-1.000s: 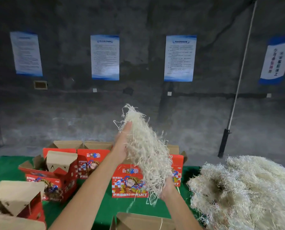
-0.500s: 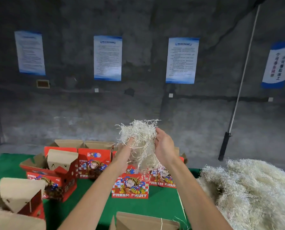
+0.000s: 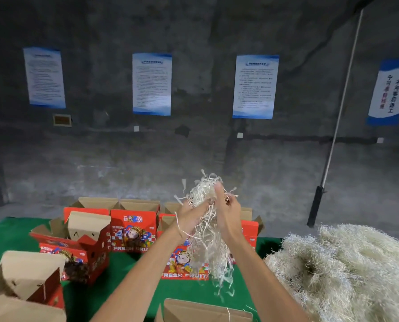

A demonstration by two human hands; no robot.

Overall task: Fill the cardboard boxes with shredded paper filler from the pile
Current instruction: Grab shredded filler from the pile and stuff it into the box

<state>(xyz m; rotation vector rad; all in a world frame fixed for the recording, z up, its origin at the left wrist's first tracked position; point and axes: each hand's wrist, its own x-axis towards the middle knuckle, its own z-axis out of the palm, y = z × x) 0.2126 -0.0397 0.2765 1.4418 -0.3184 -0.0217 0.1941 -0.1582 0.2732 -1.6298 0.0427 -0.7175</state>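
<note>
Both hands, left (image 3: pixel 192 217) and right (image 3: pixel 228 213), clutch a filler tuft (image 3: pixel 207 240) above red boxes (image 3: pixel 133 225) on green cloth (image 3: pixel 128 273), pile (image 3: pixel 347 270) at right, four posters (image 3: pixel 152 84) on the dark concrete wall (image 3: pixel 193 147).
</note>
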